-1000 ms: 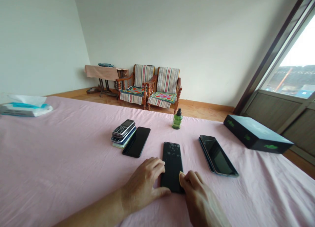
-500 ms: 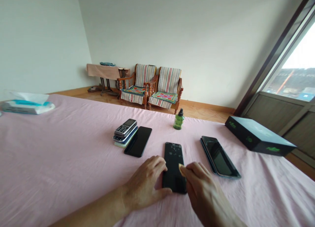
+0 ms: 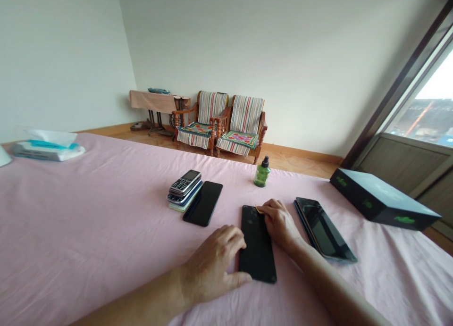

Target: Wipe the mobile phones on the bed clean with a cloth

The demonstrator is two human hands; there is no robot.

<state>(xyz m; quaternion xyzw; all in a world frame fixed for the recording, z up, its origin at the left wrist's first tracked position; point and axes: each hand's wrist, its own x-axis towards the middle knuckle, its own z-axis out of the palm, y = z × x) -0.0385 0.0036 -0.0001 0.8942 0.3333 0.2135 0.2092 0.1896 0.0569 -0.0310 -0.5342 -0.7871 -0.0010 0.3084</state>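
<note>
A black smartphone point(image 3: 257, 253) lies flat on the pink cloth, its screen up, with smudges or droplets near its top end. My left hand point(image 3: 215, 257) steadies it, fingers curled on its left edge and thumb at the lower left corner. Pinched in my right hand point(image 3: 279, 222) is a small yellowish cloth point(image 3: 260, 209), pressed on the phone's upper right part. To the left, a stack of keypad phones point(image 3: 184, 189) leans close to another black smartphone point(image 3: 203, 203). Right of my hands lie stacked tablet-like devices point(image 3: 325, 229), the top one with a dark screen.
A green spray bottle point(image 3: 262, 172) stands beyond the phone. A black box point(image 3: 384, 198) with green lettering sits at the right edge of the pink-covered surface point(image 3: 106, 231). A tissue pack point(image 3: 49, 149) is at far left. Two wooden armchairs point(image 3: 239, 123) stand by the wall.
My right hand has slid the cloth up the screen from the middle toward the top end. Fewer spots show there now. My left hand stays at the phone's left edge.
</note>
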